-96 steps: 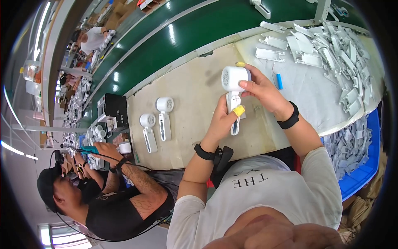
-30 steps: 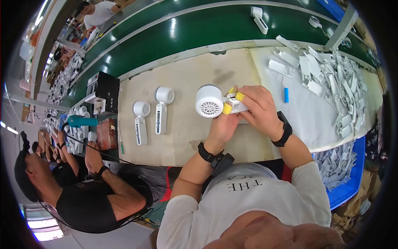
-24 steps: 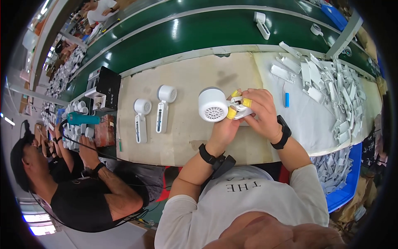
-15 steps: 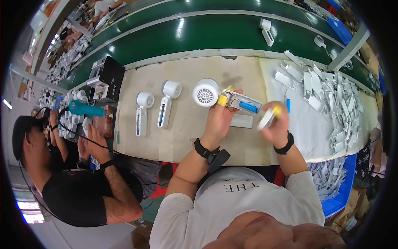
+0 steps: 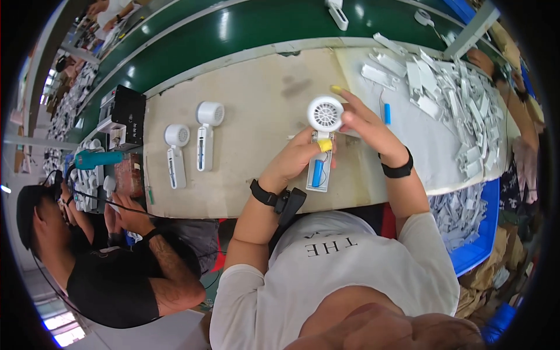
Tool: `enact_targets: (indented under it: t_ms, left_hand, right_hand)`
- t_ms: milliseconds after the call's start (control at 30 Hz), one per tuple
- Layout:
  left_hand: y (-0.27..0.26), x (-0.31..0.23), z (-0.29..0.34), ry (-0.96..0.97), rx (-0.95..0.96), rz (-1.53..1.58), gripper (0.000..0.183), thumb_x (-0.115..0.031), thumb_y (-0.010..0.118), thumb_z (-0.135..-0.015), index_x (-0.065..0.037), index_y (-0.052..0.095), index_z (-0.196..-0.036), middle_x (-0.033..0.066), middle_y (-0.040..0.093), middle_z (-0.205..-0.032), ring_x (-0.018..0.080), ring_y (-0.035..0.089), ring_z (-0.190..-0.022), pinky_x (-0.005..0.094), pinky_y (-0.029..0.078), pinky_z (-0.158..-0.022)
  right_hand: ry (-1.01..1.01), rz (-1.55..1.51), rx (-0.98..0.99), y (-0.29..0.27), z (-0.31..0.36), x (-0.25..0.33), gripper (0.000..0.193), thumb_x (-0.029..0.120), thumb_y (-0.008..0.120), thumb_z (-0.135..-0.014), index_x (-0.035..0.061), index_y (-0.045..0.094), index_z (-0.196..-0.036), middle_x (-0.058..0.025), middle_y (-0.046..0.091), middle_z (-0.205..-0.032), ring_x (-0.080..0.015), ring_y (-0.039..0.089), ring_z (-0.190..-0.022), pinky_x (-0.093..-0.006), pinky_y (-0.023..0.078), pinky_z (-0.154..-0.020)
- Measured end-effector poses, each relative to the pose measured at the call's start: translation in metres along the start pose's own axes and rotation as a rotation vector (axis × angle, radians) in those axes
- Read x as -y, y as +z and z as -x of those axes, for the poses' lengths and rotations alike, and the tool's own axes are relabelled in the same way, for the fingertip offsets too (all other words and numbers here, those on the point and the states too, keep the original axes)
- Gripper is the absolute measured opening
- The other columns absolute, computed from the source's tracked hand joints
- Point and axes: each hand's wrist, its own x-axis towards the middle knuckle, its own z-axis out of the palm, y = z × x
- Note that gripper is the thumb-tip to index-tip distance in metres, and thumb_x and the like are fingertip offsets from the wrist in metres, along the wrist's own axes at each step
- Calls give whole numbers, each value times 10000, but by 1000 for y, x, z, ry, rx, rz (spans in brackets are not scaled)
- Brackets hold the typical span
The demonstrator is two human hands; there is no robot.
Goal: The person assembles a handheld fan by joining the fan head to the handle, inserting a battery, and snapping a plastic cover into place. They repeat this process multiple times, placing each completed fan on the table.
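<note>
A white handheld fan (image 5: 325, 114) with a round slotted head is upright in front of me. Its handle is uncovered and shows a blue battery (image 5: 317, 173) and thin wires. My left hand (image 5: 296, 158) grips the handle just below the head, its thumb wrapped in yellow tape. My right hand (image 5: 366, 124) is closed at the head's right side, thumb against the rim. Its yellow-tipped index finger sticks out above; its other fingertips are partly hidden. Left of my hands lie two assembled white fans, one nearer (image 5: 177, 153) and one farther (image 5: 207, 134).
A heap of white plastic casings (image 5: 452, 96) covers the table's right side, beside a loose blue battery (image 5: 387, 114). Below is a blue bin (image 5: 485, 233) of white parts. A black machine (image 5: 123, 116) stands left, near a co-worker (image 5: 116, 268). A green conveyor (image 5: 251, 29) runs behind.
The fan has turned from slanting rightward to upright. My right hand has moved to its head, and the white piece it held is no longer visible. The whole view has shifted.
</note>
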Motion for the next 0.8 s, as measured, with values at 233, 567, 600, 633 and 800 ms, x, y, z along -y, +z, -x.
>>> enact_targets:
  t_ms: [233,567,600,633,800]
  left_hand:
    - [13,8,-9,-72,-183,102,291,-121,551,-853,14,458,-1092,95,600,-915,177,623,-741,287,511,-628]
    - [12,11,-2,-29,-64,203,289,-129,540,-830,9,479,-1077,126,625,-863,185,625,-639,283,518,-580]
    - [12,12,-4,-18,-82,214,288,-146,536,-825,3,487,-1067,122,621,-845,190,622,-625,284,514,-564]
    - [13,12,-4,-12,-86,219,288,-146,536,-825,3,487,-1067,122,621,-845,190,622,-625,284,514,-564]
    - [17,12,-3,-19,-18,326,281,-185,513,-824,-8,467,-1037,111,595,-802,190,581,-563,297,466,-530]
  right_hand:
    - [-66,116,-64,-9,2,-1,758,238,716,-742,-21,326,-1338,-96,527,-1157,-163,512,-1053,-280,401,-907]
    - [-137,-251,72,-19,-2,-17,879,243,760,-648,31,277,-1352,-165,507,-1215,-372,498,-1146,-427,395,-966]
    - [-133,-246,78,-20,-4,-16,879,243,760,-648,31,277,-1352,-165,507,-1215,-372,498,-1146,-427,395,-966]
    - [-150,-268,107,-20,-4,-15,895,243,765,-634,38,275,-1355,-167,497,-1222,-397,486,-1152,-450,384,-973]
    - [-164,-340,186,-19,-3,-8,939,227,782,-591,39,271,-1356,-169,492,-1218,-422,474,-1156,-485,363,-987]
